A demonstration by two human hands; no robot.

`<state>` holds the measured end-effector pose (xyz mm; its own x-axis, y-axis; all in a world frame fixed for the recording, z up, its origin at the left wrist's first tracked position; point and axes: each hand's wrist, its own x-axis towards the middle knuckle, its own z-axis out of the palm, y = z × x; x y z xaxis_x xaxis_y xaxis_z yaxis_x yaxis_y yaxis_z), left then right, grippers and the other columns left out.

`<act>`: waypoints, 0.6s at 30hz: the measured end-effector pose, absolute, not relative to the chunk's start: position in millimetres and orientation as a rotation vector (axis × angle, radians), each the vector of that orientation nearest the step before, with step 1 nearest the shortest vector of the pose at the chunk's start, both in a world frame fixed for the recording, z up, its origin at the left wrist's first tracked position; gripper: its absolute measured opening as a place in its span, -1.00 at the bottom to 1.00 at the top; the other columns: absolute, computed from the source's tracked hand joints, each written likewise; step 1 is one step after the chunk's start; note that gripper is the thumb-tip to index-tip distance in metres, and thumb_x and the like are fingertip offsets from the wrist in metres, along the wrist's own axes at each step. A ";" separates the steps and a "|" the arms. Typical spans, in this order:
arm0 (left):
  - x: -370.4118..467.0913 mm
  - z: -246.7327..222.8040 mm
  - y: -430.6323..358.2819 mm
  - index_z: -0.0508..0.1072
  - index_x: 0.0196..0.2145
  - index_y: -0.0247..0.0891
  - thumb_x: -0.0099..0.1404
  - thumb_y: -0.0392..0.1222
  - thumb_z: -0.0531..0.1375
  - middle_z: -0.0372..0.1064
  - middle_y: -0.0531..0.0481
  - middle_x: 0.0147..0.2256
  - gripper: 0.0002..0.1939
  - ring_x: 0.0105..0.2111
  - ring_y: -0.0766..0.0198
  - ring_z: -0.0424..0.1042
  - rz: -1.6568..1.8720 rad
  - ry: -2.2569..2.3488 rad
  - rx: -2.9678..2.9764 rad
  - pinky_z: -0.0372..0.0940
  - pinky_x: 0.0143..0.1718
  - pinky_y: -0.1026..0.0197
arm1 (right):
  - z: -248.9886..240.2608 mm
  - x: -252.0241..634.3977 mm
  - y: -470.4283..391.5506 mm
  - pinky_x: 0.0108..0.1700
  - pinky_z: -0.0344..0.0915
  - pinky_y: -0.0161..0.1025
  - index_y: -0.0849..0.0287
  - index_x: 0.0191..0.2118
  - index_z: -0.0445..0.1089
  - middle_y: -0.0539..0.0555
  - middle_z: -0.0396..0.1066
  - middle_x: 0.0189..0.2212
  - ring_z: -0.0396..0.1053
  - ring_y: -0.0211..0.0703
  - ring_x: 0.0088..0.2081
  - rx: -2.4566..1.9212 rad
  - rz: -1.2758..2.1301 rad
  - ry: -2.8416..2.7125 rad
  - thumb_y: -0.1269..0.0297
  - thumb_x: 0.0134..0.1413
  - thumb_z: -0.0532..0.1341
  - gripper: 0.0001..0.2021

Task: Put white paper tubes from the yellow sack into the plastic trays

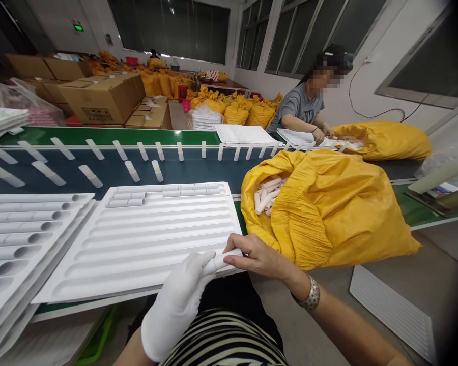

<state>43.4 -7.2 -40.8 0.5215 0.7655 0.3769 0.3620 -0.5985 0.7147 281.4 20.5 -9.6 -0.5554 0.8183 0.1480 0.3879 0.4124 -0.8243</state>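
Observation:
Close in front of my body, my left hand (pixel 177 295), in a white glove, is wrapped round one end of a white plastic tube (pixel 215 264). The bare fingers and thumb of my right hand (pixel 254 256) pinch its other end. Both hands are over the near right edge of a white grooved tray (pixel 137 259). Several white tubes (pixel 125 202) lie in the far grooves of that tray; the nearer grooves hold none. Just beyond my right hand, a yellow sack (pixel 339 218) lies with its mouth towards the tray, showing loose pale tubes (pixel 267 197) inside.
To the left is a stack of trays (pixel 26 239) holding tubes. Behind the tray runs a dark belt (pixel 198 175) with tubes in rows. A co-worker (pixel 299 109) handles tubes across it beside another sack (pixel 393 140). Cardboard boxes (pixel 103 96) stand at the back left.

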 end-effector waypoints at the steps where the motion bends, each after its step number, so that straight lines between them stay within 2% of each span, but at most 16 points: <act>1: 44.8 -44.3 -5.8 0.19 0.28 -0.03 0.48 -0.36 0.04 0.44 -0.10 0.01 -0.52 0.00 0.13 0.47 0.971 0.909 2.242 0.41 0.04 0.10 | -9.9 279.3 20.1 -0.53 0.03 -0.40 0.19 -0.29 0.35 -0.15 0.18 -0.61 0.08 -0.36 -0.59 -1.063 1.101 -2.066 -0.04 0.33 0.18 -0.64; 3: 46.4 -49.8 -3.5 0.13 0.32 -0.02 0.47 -0.40 0.03 0.44 -0.12 0.00 -0.45 -0.01 0.13 0.47 1.014 0.913 2.310 0.41 0.02 0.08 | -10.7 275.6 19.2 -0.53 0.04 -0.40 0.17 -0.38 0.27 -0.16 0.16 -0.65 0.05 -0.38 -0.61 -1.124 1.226 -1.959 -0.07 0.35 0.14 -0.59; 6: 47.8 -53.6 -1.2 0.13 0.31 -0.04 0.47 -0.41 0.02 0.44 -0.13 0.00 -0.47 -0.01 0.12 0.47 0.989 0.932 2.319 0.40 0.01 0.08 | -12.1 270.1 17.8 -0.49 0.09 -0.40 0.15 -0.44 0.19 -0.16 0.18 -0.65 0.09 -0.38 -0.59 -1.184 1.281 -1.903 -0.07 0.37 0.11 -0.56; 10: 54.1 -52.9 0.1 0.18 0.24 -0.08 0.49 -0.39 -0.04 0.45 -0.12 -0.01 -0.57 -0.03 0.16 0.48 0.904 0.856 2.298 0.40 0.00 0.11 | -12.2 264.3 19.0 -0.47 0.12 -0.39 0.16 -0.42 0.22 -0.14 0.23 -0.64 0.16 -0.35 -0.58 -1.242 1.275 -1.975 -0.06 0.37 0.11 -0.57; 12: 59.3 -46.4 2.6 0.27 0.15 -0.14 0.49 -0.36 -0.06 0.48 -0.13 -0.06 -0.64 -0.09 0.14 0.49 0.824 0.881 2.337 0.40 -0.05 0.09 | -10.2 266.1 23.2 -0.45 0.15 -0.37 0.17 -0.40 0.25 -0.13 0.24 -0.63 0.20 -0.34 -0.57 -1.262 1.283 -2.031 -0.05 0.37 0.12 -0.59; 15: 65.2 -23.4 19.5 0.45 -0.14 -0.21 0.44 -0.30 0.00 0.47 -0.16 -0.23 -0.77 -0.25 0.03 0.45 0.607 1.055 2.560 0.37 -0.20 -0.01 | -5.2 282.9 35.3 -0.40 0.20 -0.34 0.17 -0.25 0.37 -0.13 0.29 -0.61 0.28 -0.30 -0.54 -1.271 1.309 -2.129 -0.04 0.37 0.13 -0.65; 17: 64.7 -3.5 47.3 0.47 -0.33 -0.24 0.41 -0.23 0.05 0.43 -0.16 -0.29 -0.78 -0.30 0.03 0.40 0.550 1.181 2.641 0.32 -0.26 0.00 | -3.1 305.6 46.6 -0.35 0.27 -0.30 0.16 -0.05 0.39 -0.07 0.40 -0.51 0.37 -0.23 -0.46 -1.325 1.231 -2.120 -0.04 0.39 0.10 -0.65; 18: 62.7 5.6 67.4 0.47 -0.36 -0.25 0.40 -0.20 0.07 0.42 -0.14 -0.31 -0.77 -0.31 0.05 0.38 0.589 1.232 2.603 0.31 -0.27 0.03 | -3.2 319.8 52.6 -0.32 0.30 -0.27 0.15 0.02 0.37 -0.02 0.44 -0.43 0.41 -0.19 -0.39 -1.383 1.127 -2.086 -0.03 0.40 0.08 -0.64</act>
